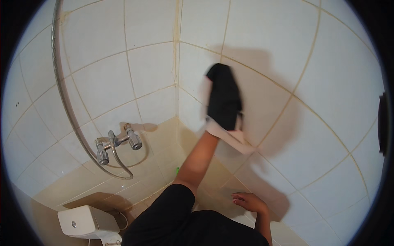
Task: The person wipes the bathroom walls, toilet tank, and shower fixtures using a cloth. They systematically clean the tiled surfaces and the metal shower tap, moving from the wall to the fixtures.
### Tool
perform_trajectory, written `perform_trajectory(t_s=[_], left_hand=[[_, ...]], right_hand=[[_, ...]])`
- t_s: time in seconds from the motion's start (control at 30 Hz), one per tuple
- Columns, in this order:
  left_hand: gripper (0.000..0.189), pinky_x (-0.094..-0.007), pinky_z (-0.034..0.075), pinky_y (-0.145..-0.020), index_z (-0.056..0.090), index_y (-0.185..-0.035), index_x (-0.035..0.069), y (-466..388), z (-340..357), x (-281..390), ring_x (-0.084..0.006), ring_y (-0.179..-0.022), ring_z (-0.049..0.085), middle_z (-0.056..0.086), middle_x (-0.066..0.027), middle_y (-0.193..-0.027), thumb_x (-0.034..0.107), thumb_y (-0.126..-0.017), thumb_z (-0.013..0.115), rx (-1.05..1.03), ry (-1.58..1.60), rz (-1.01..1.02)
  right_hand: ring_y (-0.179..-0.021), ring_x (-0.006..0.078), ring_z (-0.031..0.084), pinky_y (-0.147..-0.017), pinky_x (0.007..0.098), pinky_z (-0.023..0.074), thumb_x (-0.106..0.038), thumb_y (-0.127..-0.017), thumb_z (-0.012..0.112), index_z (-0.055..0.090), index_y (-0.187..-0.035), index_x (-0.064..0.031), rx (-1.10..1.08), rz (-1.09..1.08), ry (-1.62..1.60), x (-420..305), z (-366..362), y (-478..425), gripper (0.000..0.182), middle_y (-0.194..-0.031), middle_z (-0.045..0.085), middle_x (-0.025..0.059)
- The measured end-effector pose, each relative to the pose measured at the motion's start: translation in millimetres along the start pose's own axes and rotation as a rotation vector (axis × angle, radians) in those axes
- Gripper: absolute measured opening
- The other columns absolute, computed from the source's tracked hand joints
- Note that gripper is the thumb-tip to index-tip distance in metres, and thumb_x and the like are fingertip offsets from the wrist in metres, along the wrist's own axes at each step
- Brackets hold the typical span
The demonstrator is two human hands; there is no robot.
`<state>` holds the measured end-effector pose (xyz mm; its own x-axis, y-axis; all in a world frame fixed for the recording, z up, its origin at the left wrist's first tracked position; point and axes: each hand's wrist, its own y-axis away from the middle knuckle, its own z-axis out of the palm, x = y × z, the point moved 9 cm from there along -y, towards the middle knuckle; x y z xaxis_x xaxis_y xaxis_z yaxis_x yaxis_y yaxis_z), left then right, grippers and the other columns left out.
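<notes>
My left arm point(198, 163) reaches up to the white tiled wall right of the corner. A black cloth point(223, 95) with a pale pink part point(229, 138) covers my left hand, so the fingers are hidden. The cloth is slightly blurred and lies at or very near the tiles point(264, 92), where a shadow falls beside it. Lower down, my right hand point(250, 201) hangs near the same wall with its fingers loosely bent and nothing in them.
On the left wall sits a chrome mixer tap point(118, 143) with a metal shower hose point(61, 89) looping down. A white toilet cistern point(89, 221) stands at the lower left. Near the corner shows a small green object point(177, 170). Something dark point(382, 123) juts in at the right edge.
</notes>
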<state>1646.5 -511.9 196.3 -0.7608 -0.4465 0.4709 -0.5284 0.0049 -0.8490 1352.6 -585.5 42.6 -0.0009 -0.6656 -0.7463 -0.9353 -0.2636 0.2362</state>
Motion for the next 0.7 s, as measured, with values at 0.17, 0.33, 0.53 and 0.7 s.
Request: perform_trajectory(t_s=[0.17,0.33,0.53,0.7], left_hand=[[0.025,-0.0315,0.044,-0.072,0.052,-0.098,0.005,62,-39,-169,-0.0188,-0.083,0.054,0.055,-0.0086,-0.096,0.024,-0.081,0.051,0.066,-0.074,-0.469],[0.025,-0.0316,0.044,-0.072,0.053,-0.098,0.005,187,-39,-182,-0.0189,-0.084,0.054,0.055,-0.0086,-0.096,0.023,-0.081,0.051,0.035,-0.023,-0.699],[0.024,-0.0318,0.044,-0.073,0.053,-0.097,0.006,127,-32,-25,-0.0191,-0.085,0.054,0.055,-0.0086,-0.097,0.023,-0.081,0.051,-0.046,0.084,-0.075],[0.023,-0.0319,0.044,-0.073,0.053,-0.097,0.006,-8,-17,-25,-0.0193,-0.085,0.054,0.055,-0.0086,-0.097,0.022,-0.081,0.051,-0.052,0.018,0.112]], right_hand=[[-0.091,0.0210,0.058,-0.079,0.0302,0.0437,-0.034,-0.084,0.052,0.051,-0.113,-0.0036,-0.064,0.096,0.044,21,14,-17,0.042,-0.102,0.060,0.0123],[-0.091,0.0217,0.058,-0.079,0.0302,0.0438,-0.035,-0.084,0.052,0.053,-0.112,-0.0048,-0.100,0.111,0.025,19,30,-40,0.042,-0.101,0.061,0.0119],[-0.090,0.0225,0.058,-0.079,0.0301,0.0436,-0.035,-0.084,0.052,0.054,-0.111,-0.0061,-0.132,0.063,0.088,11,33,-67,0.040,-0.100,0.061,0.0117],[-0.089,0.0223,0.058,-0.078,0.0298,0.0435,-0.035,-0.084,0.052,0.054,-0.111,-0.0058,-0.071,0.058,0.057,-1,26,-77,0.039,-0.099,0.061,0.0115]])
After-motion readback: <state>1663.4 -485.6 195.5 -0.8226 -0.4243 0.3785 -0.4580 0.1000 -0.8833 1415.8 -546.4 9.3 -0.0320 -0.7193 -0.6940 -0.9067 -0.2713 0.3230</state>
